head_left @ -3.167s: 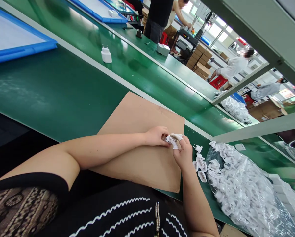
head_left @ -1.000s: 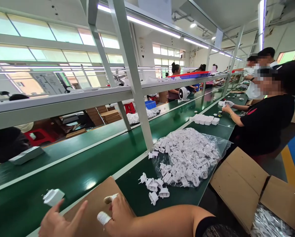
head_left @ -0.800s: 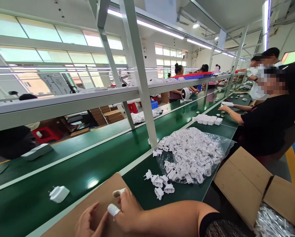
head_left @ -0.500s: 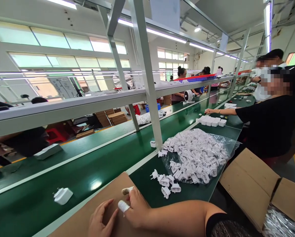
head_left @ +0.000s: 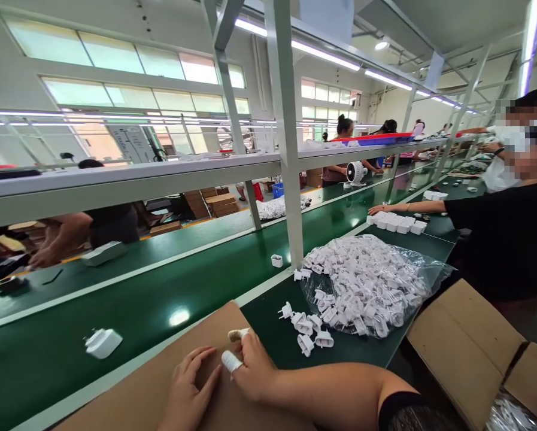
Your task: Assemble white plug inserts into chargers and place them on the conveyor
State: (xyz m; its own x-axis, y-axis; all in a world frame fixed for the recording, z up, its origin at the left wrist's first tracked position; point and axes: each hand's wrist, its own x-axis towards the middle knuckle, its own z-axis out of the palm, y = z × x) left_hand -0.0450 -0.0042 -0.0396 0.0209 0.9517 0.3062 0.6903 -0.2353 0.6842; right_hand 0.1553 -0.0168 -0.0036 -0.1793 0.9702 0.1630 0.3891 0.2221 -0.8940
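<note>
My left hand (head_left: 191,383) lies on a flat sheet of brown cardboard (head_left: 133,389), its fingers stretched and a little apart, holding nothing visible. Beside it, my right hand (head_left: 255,366) rests on the same cardboard, with white wrapping on the thumb and a stained cover on a fingertip. Its fingers are apart and nothing shows between them. Several loose white plug pieces (head_left: 305,324) lie right of my hands, in front of a clear plastic bag (head_left: 432,272) heaped with similar pieces (head_left: 367,278). A white plug adapter (head_left: 103,343) with pins sits on the green belt.
A metal post (head_left: 287,131) and a long shelf (head_left: 160,179) stand over the green conveyor belt (head_left: 196,287). An open carton (head_left: 466,329) is at the lower right. At right, a co-worker in black (head_left: 497,239) reaches toward white blocks (head_left: 398,222). Another white piece (head_left: 276,261) is on the belt.
My view has turned slightly left. The adapter and the other white piece on the belt have shifted left relative to the post. Both hands stay on the cardboard, almost unchanged.
</note>
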